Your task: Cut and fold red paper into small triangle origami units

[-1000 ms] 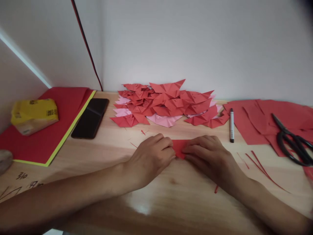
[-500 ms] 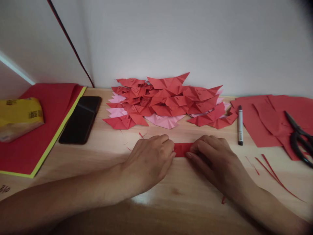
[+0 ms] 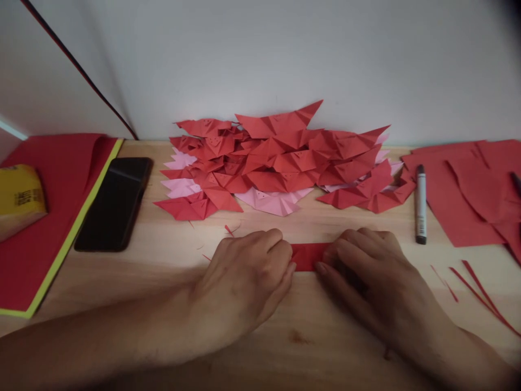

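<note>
A narrow folded strip of red paper (image 3: 306, 257) lies flat on the wooden table in front of me, and both hands have hold of it. My left hand (image 3: 254, 277) is closed on its left end, with curled fingers pressed down. At the right end, my right hand (image 3: 366, 271) pinches the paper between thumb and fingers. Only the middle of the strip shows; its ends are hidden under the hands. Just behind, a pile of folded red paper shapes (image 3: 280, 163), some with small drawn faces, leans near the wall, with pink ones such as a pink paper shape (image 3: 272, 202) among them.
Left are a black phone (image 3: 116, 203), red sheets (image 3: 61, 217) with a yellow edge and a yellow packet (image 3: 20, 195). Right are a marker (image 3: 421, 203), red paper pieces (image 3: 468, 190) and thin red offcuts (image 3: 484, 293). Part of the scissors (image 3: 516, 182) shows at the right edge.
The view has moved closer, so things look larger and spread outward; most of the scissors has left the frame. Both hands keep their hold on the red strip, with little visible change.
</note>
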Demonstrator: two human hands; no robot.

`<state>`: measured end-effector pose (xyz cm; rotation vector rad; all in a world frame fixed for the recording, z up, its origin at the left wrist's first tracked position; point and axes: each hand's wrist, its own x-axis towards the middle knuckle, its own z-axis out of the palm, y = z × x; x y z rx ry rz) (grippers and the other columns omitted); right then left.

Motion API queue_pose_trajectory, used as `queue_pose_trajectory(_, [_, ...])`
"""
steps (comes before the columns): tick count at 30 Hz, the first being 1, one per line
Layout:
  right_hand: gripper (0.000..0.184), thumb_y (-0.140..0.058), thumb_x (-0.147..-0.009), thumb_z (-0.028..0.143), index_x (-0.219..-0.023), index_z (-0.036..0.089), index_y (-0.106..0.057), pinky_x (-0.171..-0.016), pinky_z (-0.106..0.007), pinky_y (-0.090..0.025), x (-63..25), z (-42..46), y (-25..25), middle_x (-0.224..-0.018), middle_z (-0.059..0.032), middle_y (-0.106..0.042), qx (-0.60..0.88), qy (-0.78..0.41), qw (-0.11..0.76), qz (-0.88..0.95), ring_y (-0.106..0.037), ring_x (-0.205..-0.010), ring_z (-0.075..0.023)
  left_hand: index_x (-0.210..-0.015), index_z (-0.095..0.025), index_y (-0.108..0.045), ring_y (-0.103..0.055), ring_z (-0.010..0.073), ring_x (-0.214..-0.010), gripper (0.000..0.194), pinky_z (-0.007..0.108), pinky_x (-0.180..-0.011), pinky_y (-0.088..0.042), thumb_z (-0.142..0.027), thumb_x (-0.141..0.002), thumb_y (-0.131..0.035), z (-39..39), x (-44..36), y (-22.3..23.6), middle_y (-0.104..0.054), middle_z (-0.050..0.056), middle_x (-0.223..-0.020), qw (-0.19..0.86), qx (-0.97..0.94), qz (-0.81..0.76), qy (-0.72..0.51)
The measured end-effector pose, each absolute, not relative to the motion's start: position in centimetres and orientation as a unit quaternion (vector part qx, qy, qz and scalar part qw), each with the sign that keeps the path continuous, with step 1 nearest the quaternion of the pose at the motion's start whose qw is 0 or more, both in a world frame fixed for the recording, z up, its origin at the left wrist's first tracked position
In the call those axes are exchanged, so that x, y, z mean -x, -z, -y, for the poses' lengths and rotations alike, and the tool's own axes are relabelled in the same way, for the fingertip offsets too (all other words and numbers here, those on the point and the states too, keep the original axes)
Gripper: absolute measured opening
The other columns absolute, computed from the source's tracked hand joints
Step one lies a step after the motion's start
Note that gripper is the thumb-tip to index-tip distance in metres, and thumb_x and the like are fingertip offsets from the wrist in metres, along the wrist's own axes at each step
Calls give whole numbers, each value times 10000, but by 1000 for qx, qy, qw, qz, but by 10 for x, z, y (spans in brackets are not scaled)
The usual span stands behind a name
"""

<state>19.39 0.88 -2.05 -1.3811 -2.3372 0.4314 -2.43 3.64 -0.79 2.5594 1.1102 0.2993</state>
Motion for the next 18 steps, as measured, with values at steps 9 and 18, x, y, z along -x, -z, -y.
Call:
queue_pose_trajectory(9, [214,-509,-935,212,-722,197,-495,-688,-348,-298,-191,-10,21,-713,-12,-523,506,-143,198,827,-458,-711,-180,-726,-183,-504,-495,137,-628,165,296,-534,-361,-168,-890,-497,-34,22,10,-539,-10,-730,129,-911,-371,-124])
queue_pose_trajectory(18, [229,-503,-937,215,-709,197,-491,-685,-344,-300,-191,-11,21,-702,-14,-522,501,-130,201,831,-463,-703,-179,-721,-178,-504,-503,135,-617,167,291,-520,-361,-176,-888,-505,-34,21,13,-545,-8,-714,126,-907,-382,-122])
